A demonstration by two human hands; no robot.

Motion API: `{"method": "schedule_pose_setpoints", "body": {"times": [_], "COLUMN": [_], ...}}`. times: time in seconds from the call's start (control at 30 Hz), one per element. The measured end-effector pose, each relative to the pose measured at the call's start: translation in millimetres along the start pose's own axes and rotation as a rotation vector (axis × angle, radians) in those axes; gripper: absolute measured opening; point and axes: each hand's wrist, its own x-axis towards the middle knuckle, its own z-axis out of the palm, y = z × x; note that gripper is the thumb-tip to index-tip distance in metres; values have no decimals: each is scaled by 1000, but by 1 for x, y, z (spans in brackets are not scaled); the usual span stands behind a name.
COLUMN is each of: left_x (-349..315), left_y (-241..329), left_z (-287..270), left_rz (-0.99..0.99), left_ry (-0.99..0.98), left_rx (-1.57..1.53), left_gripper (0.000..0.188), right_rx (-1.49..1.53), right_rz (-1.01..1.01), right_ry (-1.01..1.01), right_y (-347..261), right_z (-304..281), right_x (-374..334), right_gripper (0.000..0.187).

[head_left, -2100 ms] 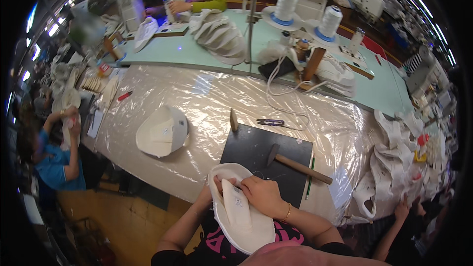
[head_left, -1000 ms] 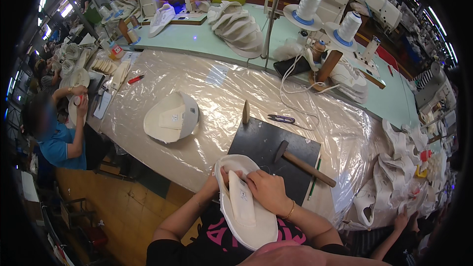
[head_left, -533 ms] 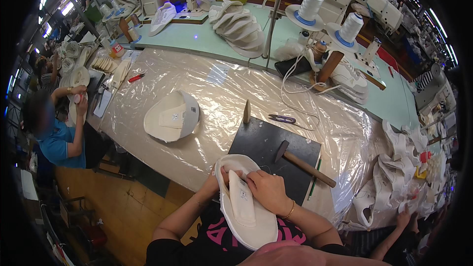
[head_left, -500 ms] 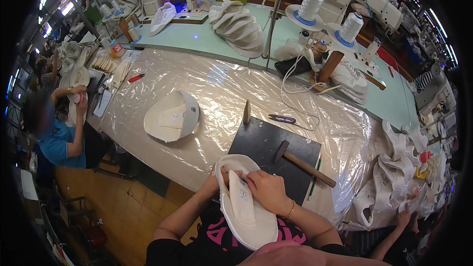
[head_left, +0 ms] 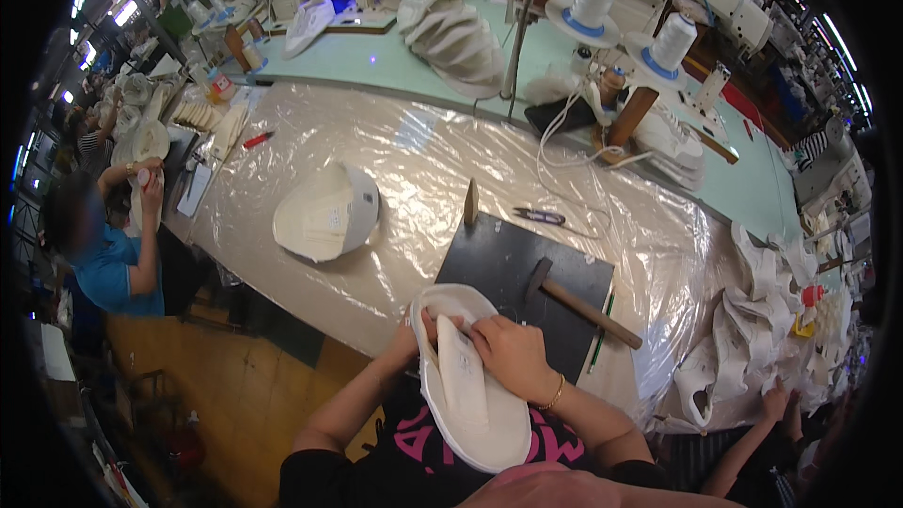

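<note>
Close to my body I hold a white shoe upper (head_left: 499, 433), tilted, with a cream padded tongue (head_left: 458, 372) lying along its middle. My left hand (head_left: 414, 334) grips the upper's far left end, its thumb and fingers reaching inside the opening. My right hand (head_left: 513, 353) is closed, its fingertips pinching the edge beside the tongue; whether they hold anything small is hidden. Just beyond my hands lies a black board (head_left: 475, 259), and a hammer (head_left: 583, 310) with a wooden handle rests on it.
Thread snips (head_left: 540, 216) lie past the board, near an upright wooden-looking piece (head_left: 471, 202). Another white upper (head_left: 353, 212) stands on the plastic-covered table (head_left: 282, 141). White pieces (head_left: 743, 348) are heaped at right, by another person's hands (head_left: 776, 402). A blue-shirted person (head_left: 118, 263) works at left.
My hands keep nearly the same hold on the upper, with the right fingers shifted only slightly. The whole view has tipped a little.
</note>
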Motion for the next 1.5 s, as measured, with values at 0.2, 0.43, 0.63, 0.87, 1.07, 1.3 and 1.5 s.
{"method": "schedule_pose_setpoints", "body": {"times": [0.2, 0.43, 0.63, 0.87, 1.07, 1.3, 1.5], "left_x": [7, 9, 4, 5, 9, 7, 6], "left_y": [-9, -13, -3, -5, -15, -11, -6], "left_z": [-1, -2, 2, 3, 2, 2, 2], "left_rz": [40, 25, -43, -25, 15, 23, -51], "left_ry": [10, -23, -34, -12, 18, 9, -11], "left_rx": [42, 15, -55, -13, 48, 26, 15], "left_gripper": [41, 39, 34, 36, 42, 41, 35], "right_rx": [49, 42, 40, 44, 55, 55, 28], "right_rz": [4, -8, -59, -63, -11, -8, -1], "right_ry": [9, 24, 63, 61, 24, 11, 0], "right_y": [2, 4, 6, 6, 5, 5, 4], "right_z": [2, 3, 3, 2, 2, 3, 1], "right_x": [0, -1, -2, -1, -2, -1, -2], "right_gripper": [11, 11, 13, 13, 12, 12, 13]}}
